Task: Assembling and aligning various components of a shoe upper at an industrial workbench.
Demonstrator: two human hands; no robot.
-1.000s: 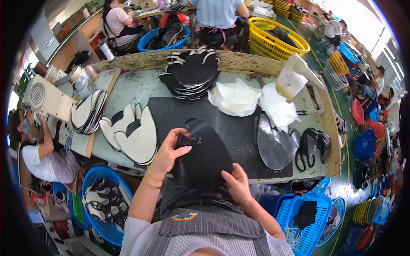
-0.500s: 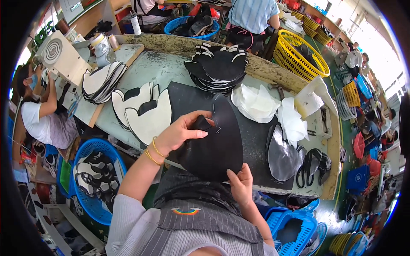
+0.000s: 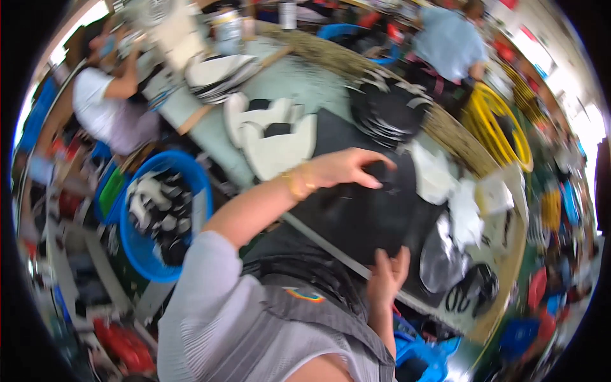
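A black, rounded flat piece (image 3: 382, 213), like a cut shoe part, hangs blurred over the dark mat. My left hand (image 3: 350, 167), with gold bangles at the wrist, grips its upper part between curled fingers and thumb. At the lower edge of the piece is my right hand (image 3: 388, 275), thumb and fingers on either side of that edge; motion smears the contact. Left of the hands lie white pieces with black tabs (image 3: 277, 149). Beyond the black piece stands a stack of black pieces with pale edges (image 3: 389, 114).
The dark mat (image 3: 331, 134) covers part of the worktable. White sheets (image 3: 433, 172), a shiny dark piece (image 3: 440, 261) and black-handled scissors (image 3: 455, 299) lie on the right. A blue basket of pieces (image 3: 207, 210) stands at left. Further back is a yellow basket (image 3: 474, 121); a co-worker (image 3: 105, 95) sits at left.
The view has swung, so the table appears turned and shifted right. Both hands and the black piece sit further right in the picture, and my left arm reaches out more.
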